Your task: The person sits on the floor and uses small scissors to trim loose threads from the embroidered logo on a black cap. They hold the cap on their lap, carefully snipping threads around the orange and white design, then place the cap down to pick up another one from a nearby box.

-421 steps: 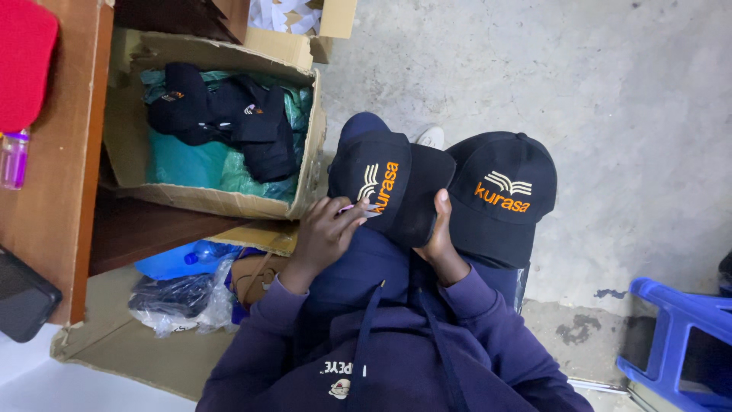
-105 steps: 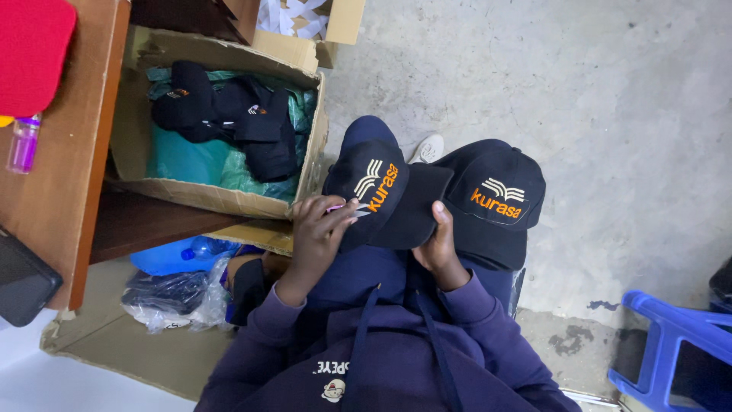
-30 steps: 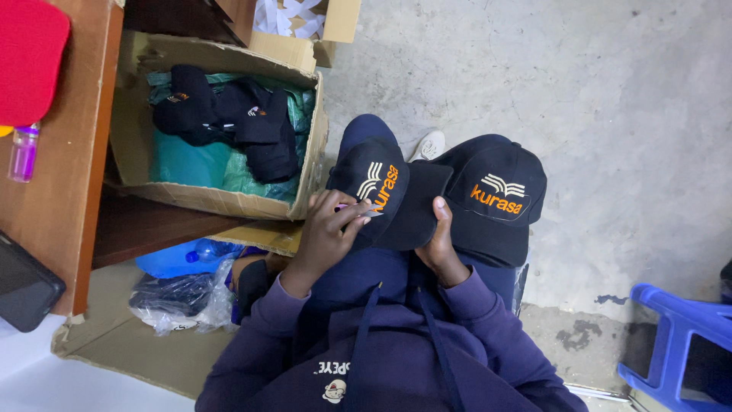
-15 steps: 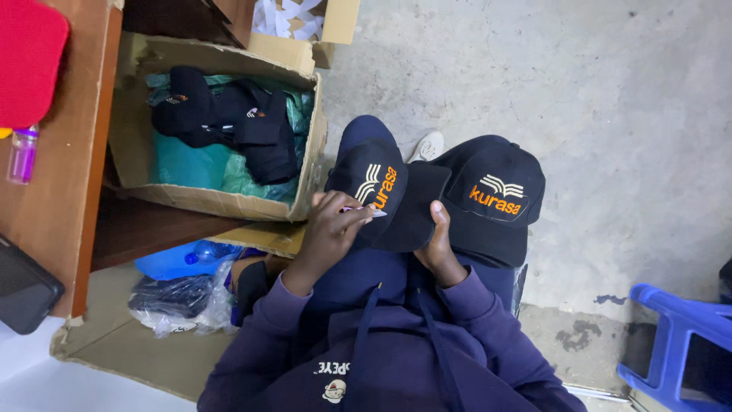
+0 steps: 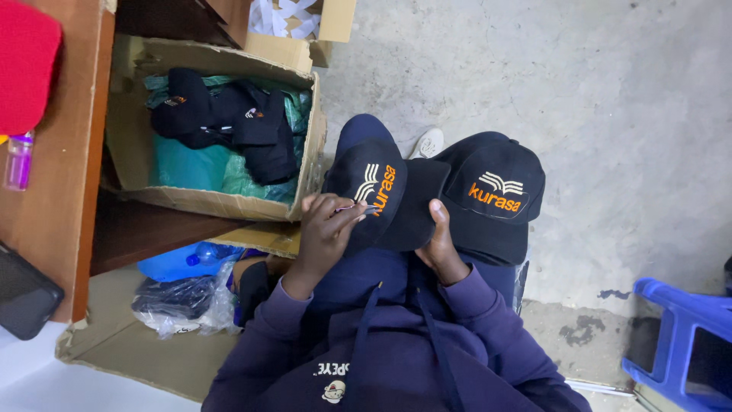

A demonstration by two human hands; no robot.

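At far left, a wooden table [image 5: 57, 191] is carrying a red object [image 5: 27, 65], while just right of it an open cardboard box [image 5: 313, 164] is holding several more dark caps [image 5: 221, 122] on teal plastic. Near the middle, a seated person in a navy hoodie is working on a black cap [image 5: 393, 202] resting on the lap: the left hand [image 5: 328, 233] is pinching something small and thin against the orange and white embroidered emblem, too fine to identify, and the right hand [image 5: 438, 248] is gripping the cap's brim from beneath, thumb on top. To the right, a second black cap [image 5: 496, 194] is lying on the knee, touching the first. Judging from this, one cap looks finished, one is in progress, and the boxed ones may be waiting. A blue plastic stool [image 5: 682, 343] is standing at near right.
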